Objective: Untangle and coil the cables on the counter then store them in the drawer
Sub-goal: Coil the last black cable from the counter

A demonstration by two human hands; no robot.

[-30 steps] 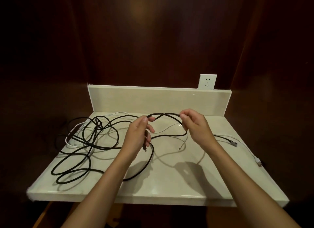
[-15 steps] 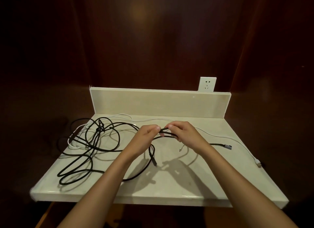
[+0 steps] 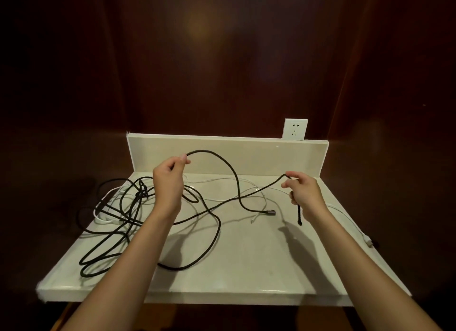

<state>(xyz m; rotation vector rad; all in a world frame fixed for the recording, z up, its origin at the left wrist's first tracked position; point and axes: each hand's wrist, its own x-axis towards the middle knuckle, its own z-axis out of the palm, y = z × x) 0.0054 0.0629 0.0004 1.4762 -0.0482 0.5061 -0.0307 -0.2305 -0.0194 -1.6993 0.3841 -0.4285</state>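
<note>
we see both hands raised over the counter, each pinching a black cable. the left hand has thumb and forefinger closed on the black cable near the counter's back edge; from that pinch the cable arcs up in front of the backsplash, drops to the counter's middle and ends in a grey plug lying flat. the right hand is toward the back right corner, thumb and forefinger pinching a black strand that slopes down leftward to the counter, the other fingers curled; a short black end hangs below that hand. we cannot tell whether both hands hold one cable or two. most of the black cable lies in loose loops and a knot over the left half, some loops spilling past the left edge. a white cable winds through the tangle and trails to the right edge. a wall socket sits above the backsplash at the back right.
</note>
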